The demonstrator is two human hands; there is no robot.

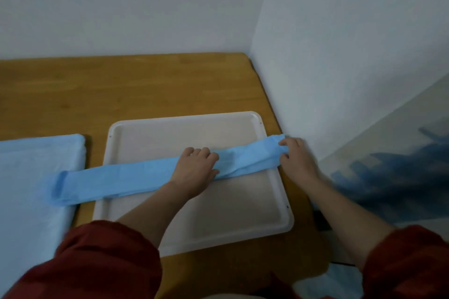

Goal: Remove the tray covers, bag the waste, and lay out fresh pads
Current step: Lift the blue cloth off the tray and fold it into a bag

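We are holding the pad (136,177), likely light and limp, folded across the tray (243,213), left grip (194,172) clasping its middle, right grip (295,155) pinching its end at the tray's right rim.

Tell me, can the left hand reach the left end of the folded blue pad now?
Probably yes: the left hand holds the folded blue pad, and nothing lies on the strip toward that end.
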